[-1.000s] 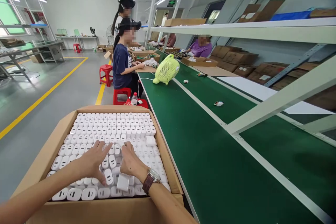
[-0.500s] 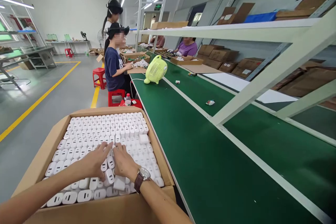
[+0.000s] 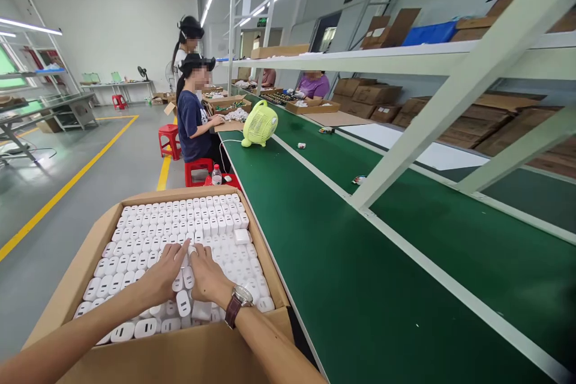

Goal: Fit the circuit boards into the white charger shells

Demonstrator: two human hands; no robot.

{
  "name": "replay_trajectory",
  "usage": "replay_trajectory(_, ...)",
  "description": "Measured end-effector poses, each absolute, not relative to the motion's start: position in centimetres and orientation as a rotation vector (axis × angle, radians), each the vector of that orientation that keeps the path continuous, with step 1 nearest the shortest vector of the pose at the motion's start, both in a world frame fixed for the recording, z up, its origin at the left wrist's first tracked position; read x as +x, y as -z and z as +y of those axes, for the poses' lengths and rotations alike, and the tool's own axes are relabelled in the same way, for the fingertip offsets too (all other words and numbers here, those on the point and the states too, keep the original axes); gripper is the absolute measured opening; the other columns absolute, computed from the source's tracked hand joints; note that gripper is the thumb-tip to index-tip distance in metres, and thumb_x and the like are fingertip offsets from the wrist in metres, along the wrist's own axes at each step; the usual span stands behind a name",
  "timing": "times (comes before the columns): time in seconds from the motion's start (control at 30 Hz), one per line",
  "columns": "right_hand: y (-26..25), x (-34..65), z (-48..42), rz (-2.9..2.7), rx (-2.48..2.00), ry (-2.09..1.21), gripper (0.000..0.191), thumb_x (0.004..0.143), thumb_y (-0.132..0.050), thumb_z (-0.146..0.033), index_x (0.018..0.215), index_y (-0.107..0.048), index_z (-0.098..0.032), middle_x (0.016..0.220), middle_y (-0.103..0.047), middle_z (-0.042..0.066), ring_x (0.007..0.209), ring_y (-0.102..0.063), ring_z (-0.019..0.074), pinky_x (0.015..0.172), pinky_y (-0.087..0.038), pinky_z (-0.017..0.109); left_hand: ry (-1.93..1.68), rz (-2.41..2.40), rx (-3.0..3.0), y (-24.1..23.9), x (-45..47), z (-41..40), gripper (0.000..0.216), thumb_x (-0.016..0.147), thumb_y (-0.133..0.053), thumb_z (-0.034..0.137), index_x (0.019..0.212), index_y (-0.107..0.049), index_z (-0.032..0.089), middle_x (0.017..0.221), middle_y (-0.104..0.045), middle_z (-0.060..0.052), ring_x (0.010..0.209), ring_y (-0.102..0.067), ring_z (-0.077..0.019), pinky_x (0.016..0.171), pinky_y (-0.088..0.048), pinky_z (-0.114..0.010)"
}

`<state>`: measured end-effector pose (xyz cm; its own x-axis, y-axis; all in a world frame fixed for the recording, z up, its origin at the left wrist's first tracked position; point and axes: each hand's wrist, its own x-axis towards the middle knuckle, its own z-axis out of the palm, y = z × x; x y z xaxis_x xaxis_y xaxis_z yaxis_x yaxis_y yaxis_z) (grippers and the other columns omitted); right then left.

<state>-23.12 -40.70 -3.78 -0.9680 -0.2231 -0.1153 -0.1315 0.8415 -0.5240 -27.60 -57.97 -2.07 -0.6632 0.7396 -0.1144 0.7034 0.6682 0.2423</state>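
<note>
A large cardboard box (image 3: 90, 252) in front of me is packed with rows of white charger plugs (image 3: 180, 222). My left hand (image 3: 161, 276) lies on the plugs near the box's front, fingers stretched forward and slightly spread. My right hand (image 3: 206, 275), a watch on its wrist, rests right beside it with fingers extended onto the plugs; the fingertips of both hands nearly touch. A few plugs under the hands sit loose and tilted. One plug (image 3: 242, 236) lies flat on top of the rows to the right.
A long green conveyor belt (image 3: 360, 276) runs along the right under a white shelf frame (image 3: 405, 132). A yellow-green fan (image 3: 258, 125) stands on it farther up. A seated person (image 3: 192, 120), a standing person and others work beyond. Red stools (image 3: 198, 169) stand beside the belt.
The view has shifted, so the box sits lower and farther left. Both hands stay on the plugs and have drawn slightly closer together.
</note>
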Motion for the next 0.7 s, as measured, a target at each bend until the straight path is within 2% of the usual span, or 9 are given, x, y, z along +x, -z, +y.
replay_trajectory(0.1,1.7,-22.6,-39.9,2.923,-0.269,0.791,0.075,0.056,-0.073,-0.007,0.126,-0.051,-0.017,0.152,-0.04,0.018,0.137,-0.04,0.0387,0.082,-0.061,0.042,-0.272,2.719,1.2,-0.2,-27.5,-57.0,0.145,0.056,-0.07,-0.007,0.162,0.021,0.03,0.145,-0.041,-0.016,0.137,-0.041,-0.0378,0.108,-0.047,-0.049)
replay_trajectory(0.23,-1.9,-21.6,-36.4,3.054,-0.175,0.749,0.075,0.058,-0.071,-0.005,0.129,-0.05,-0.018,0.156,-0.036,0.017,0.139,-0.037,0.0386,0.094,-0.057,0.047,-0.244,2.754,1.375,-3.2,-28.0,-53.0,0.145,0.055,-0.072,-0.006,0.164,0.019,0.026,0.144,-0.041,-0.017,0.137,-0.04,-0.0388,0.114,-0.04,-0.054)
replay_trajectory(0.43,-6.2,-15.2,-25.5,3.245,0.161,0.63,0.072,0.066,-0.067,-0.002,0.134,-0.049,-0.018,0.151,-0.039,0.018,0.133,-0.038,0.0366,0.095,-0.054,0.047,-0.494,2.509,1.839,-6.2,-26.2,-39.9,0.141,0.059,-0.079,0.005,0.165,0.011,0.024,0.149,-0.038,-0.02,0.139,-0.036,-0.0444,0.117,-0.033,-0.063)
replay_trajectory(0.57,-6.2,-7.7,-18.1,3.265,0.495,0.599,0.071,0.072,-0.078,-0.018,0.136,-0.048,-0.017,0.145,-0.043,0.02,0.123,-0.043,0.0366,0.09,-0.055,0.047,-0.543,2.169,2.095,-5.4,-22.3,-29.3,0.142,0.056,-0.089,0.018,0.165,0.001,0.01,0.146,-0.039,-0.028,0.133,-0.04,-0.0494,0.111,-0.039,-0.064)
replay_trajectory(0.7,-3.9,-0.5,-14.1,3.135,0.836,0.668,0.07,0.072,-0.083,-0.029,0.132,-0.051,-0.016,0.138,-0.046,0.02,0.119,-0.046,0.0361,0.086,-0.054,0.046,-0.495,1.824,2.229,-2.2,-17.6,-21.6,0.149,0.052,-0.094,0.032,0.165,0.001,0.014,0.147,-0.039,-0.027,0.133,-0.04,-0.0521,0.108,-0.039,-0.069)
